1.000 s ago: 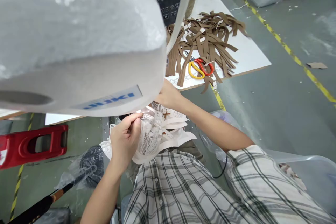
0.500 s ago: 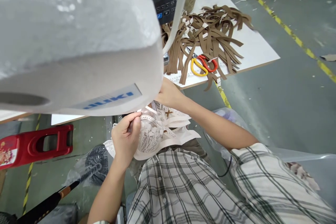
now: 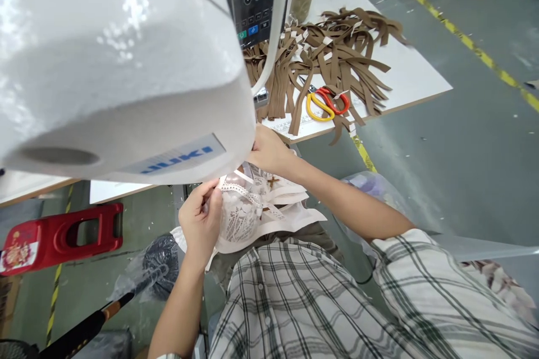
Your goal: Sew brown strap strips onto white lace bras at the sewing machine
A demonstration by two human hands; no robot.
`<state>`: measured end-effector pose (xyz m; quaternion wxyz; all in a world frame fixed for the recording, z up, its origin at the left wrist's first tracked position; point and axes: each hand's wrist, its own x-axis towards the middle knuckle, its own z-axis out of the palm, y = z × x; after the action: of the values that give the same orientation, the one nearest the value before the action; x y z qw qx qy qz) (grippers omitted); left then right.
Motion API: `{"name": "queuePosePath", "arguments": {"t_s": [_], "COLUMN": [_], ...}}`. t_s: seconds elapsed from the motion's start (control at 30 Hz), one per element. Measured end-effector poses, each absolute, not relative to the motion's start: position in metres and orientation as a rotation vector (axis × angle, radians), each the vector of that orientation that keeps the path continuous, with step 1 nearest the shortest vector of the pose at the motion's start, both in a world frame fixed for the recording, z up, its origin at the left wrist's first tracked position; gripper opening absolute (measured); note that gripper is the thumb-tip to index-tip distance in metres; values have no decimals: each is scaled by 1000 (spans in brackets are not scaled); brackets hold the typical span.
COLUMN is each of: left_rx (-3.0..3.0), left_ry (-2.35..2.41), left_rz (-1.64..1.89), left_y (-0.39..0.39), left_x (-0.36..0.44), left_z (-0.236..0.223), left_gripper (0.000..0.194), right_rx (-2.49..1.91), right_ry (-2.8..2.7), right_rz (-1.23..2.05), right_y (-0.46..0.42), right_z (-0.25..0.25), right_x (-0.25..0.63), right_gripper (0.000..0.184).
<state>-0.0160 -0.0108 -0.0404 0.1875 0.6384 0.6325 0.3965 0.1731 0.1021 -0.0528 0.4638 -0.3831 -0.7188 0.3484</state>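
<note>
A white lace bra (image 3: pixel 242 216) hangs over my lap, its upper edge running up under the head of the sewing machine (image 3: pixel 138 78). My left hand (image 3: pixel 201 210) pinches the scalloped lace edge of the cup between thumb and fingers. On the other side, my right hand (image 3: pixel 272 150) is closed at the bra's upper part, close beside the machine head. The machine hides its fingertips, so what exactly they grip does not show. The needle area is also out of sight behind the machine head.
Brown fabric strips (image 3: pixel 332 61) are heaped on the white table (image 3: pixel 421 81). Scissors (image 3: pixel 322 105) with red and yellow handles lie at its front edge. A control panel (image 3: pixel 255 3) stands behind the machine. A red plastic stool (image 3: pixel 63 235) is on the floor at left.
The view has shifted slightly, showing more of the control panel. Both hands keep their hold at nearly the same places on the bra.
</note>
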Motion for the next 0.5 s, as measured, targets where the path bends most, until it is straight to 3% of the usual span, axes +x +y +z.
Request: {"name": "queuePosePath", "arguments": {"t_s": [0.5], "left_rx": [2011], "left_ry": [1732], "left_rz": [1125], "left_y": [0], "left_x": [-6], "left_z": [-40], "left_gripper": [17], "right_rx": [-1046], "right_ry": [-1858], "right_rz": [714], "right_y": [102], "right_z": [-63], "right_x": [178], "right_gripper": [15]}}
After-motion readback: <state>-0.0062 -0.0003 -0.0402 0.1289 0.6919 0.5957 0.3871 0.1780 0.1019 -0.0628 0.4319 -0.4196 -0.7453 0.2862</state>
